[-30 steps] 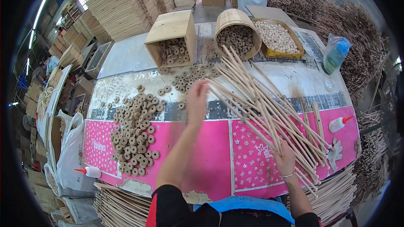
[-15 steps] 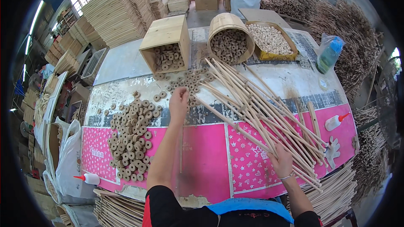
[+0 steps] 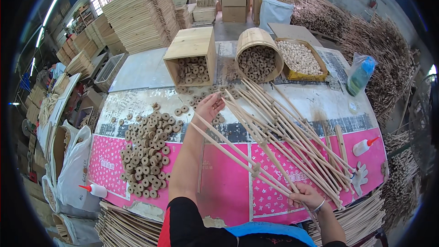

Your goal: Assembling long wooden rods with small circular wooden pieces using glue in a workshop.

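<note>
My right hand [image 3: 307,196] grips a few long wooden rods [image 3: 238,153] near their lower ends. Their far ends fan out toward the left, and a small wooden disc [image 3: 256,168] sits partway along them. Beyond those ends, my left hand [image 3: 210,106] is raised above scattered discs, its fingers curled together close to a rod tip; whatever they hold is hidden. Left of my left forearm lies a heap of drilled wooden discs [image 3: 148,151]. A pile of rods [image 3: 297,139], some with discs on them, slants across the right of the table.
A square wooden box [image 3: 190,57] and a round wooden tub [image 3: 259,57], both tipped sideways, hold discs. Beside them a yellow tray [image 3: 308,77] carries pale beads. Glue bottles [image 3: 362,147] stand at both sides, with a bagged drink bottle [image 3: 361,75] at far right.
My right hand has drawn a few rods nearer me, apart from the pile. My left hand has moved right toward the rod tips. The whole view has shifted slightly.
</note>
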`<state>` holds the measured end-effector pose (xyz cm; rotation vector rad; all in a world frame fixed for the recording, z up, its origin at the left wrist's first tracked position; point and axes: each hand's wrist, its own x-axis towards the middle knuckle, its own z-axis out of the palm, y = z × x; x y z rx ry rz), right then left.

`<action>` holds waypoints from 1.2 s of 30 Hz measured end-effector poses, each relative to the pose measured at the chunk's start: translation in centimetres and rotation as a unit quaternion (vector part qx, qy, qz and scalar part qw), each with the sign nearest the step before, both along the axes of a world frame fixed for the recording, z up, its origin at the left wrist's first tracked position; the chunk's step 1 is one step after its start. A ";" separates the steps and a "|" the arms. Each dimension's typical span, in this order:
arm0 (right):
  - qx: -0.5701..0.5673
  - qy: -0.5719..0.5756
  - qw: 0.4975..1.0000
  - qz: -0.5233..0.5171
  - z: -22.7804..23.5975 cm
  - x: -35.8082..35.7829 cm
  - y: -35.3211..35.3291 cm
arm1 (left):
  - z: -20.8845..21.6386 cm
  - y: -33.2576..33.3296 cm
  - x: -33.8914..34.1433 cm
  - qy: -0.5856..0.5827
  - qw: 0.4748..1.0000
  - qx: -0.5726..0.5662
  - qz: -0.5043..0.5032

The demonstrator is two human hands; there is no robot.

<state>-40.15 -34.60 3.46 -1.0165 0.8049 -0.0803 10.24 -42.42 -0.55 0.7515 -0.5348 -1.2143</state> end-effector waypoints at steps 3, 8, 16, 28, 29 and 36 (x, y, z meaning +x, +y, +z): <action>-0.005 0.011 1.000 0.010 0.1 0.2 0.1 | 0.3 -0.2 -0.8 -0.010 1.000 -0.007 -0.003; -0.002 0.008 1.000 0.016 0.0 0.2 0.4 | -0.1 0.6 -0.9 0.009 1.000 0.003 -0.010; -0.010 -0.005 1.000 0.007 -0.1 0.7 0.0 | 0.0 1.1 -2.5 -0.061 0.994 0.060 -0.062; -0.394 0.090 0.914 -0.041 3.9 5.6 -10.6 | 0.5 0.5 -14.2 -0.068 0.992 0.071 -0.076; -0.570 0.114 0.812 -0.050 2.5 5.1 -11.7 | -0.2 0.8 -14.3 -0.097 0.987 0.109 -0.069; -0.714 0.319 0.623 -0.013 -4.9 3.4 -12.8 | -3.0 2.2 -17.9 -0.142 0.966 0.168 -0.135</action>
